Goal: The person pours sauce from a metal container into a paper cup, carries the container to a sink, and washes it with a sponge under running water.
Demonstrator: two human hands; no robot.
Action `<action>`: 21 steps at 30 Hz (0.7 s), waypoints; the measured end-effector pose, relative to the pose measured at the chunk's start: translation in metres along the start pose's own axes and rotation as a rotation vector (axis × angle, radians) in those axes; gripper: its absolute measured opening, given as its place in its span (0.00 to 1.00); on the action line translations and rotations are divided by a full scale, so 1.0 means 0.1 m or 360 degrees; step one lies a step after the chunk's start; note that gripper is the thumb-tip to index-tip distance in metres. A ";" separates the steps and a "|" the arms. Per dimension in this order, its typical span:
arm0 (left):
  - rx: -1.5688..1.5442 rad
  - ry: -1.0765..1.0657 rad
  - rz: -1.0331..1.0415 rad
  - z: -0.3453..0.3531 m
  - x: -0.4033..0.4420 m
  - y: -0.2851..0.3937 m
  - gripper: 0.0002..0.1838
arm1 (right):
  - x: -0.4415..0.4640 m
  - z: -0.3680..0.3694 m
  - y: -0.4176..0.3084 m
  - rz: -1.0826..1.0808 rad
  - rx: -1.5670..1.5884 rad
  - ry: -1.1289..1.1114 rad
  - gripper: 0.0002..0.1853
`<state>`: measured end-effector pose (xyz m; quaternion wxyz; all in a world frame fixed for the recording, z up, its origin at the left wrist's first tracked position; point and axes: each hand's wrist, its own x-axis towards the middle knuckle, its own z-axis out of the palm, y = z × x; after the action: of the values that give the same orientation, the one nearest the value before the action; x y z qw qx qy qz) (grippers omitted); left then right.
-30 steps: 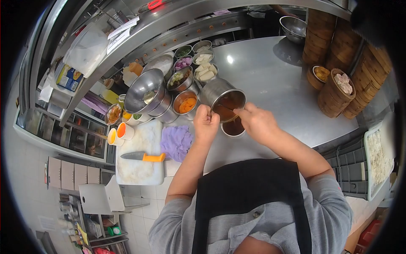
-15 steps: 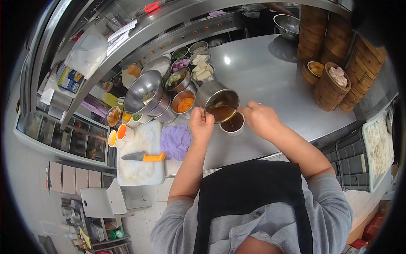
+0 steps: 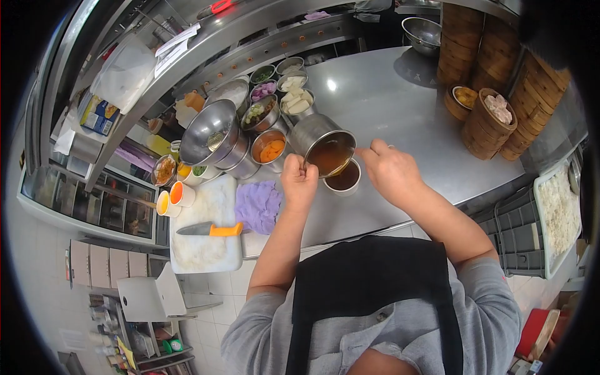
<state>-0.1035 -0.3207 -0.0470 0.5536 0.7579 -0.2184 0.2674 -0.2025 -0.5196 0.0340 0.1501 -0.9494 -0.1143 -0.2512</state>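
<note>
A steel pot (image 3: 304, 135) is tilted toward me, with brown liquid inside. My left hand (image 3: 299, 181) is closed around a small handle on the pot's left side. On the other side, my right hand (image 3: 392, 170) has its fingers curled at the pot's right rim; its exact grip is partly hidden. Below the pot's lower lip stands a white cup (image 3: 347, 190) holding dark brown liquid, partly covered by the pot. Liquid at the lip runs toward the cup.
Left are a cutting board (image 3: 203, 256) with a yellow-handled knife (image 3: 224, 230), a purple cloth (image 3: 258, 206), steel bowls (image 3: 203, 128) and carrot slices (image 3: 271, 150). Bamboo steamers (image 3: 489, 134) stand right. A grey crate (image 3: 509, 240) sits beyond the counter's right edge.
The pot's mouth has turned a little more toward the camera, showing more of the liquid inside. My right hand has shifted slightly at the rim. The cup stays in place.
</note>
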 end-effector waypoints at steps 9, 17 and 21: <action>0.0226 0.0022 0.0038 0.02 0.09 0.16 0.09 | -0.31 0.29 0.09 0.0276 0.0117 -0.0012 0.17; 0.0079 0.0076 0.0026 0.11 0.06 0.04 0.10 | -0.43 0.32 -0.03 0.0263 0.0667 -0.0189 0.17; 0.0098 0.0067 0.0054 0.10 0.06 0.06 0.10 | -0.21 0.28 0.02 0.0297 0.0368 -0.0204 0.18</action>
<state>-0.1013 -0.3322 -0.0408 0.5298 0.7649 -0.2112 0.2994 -0.2075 -0.5145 -0.0004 0.2733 -0.9464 -0.0632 -0.1603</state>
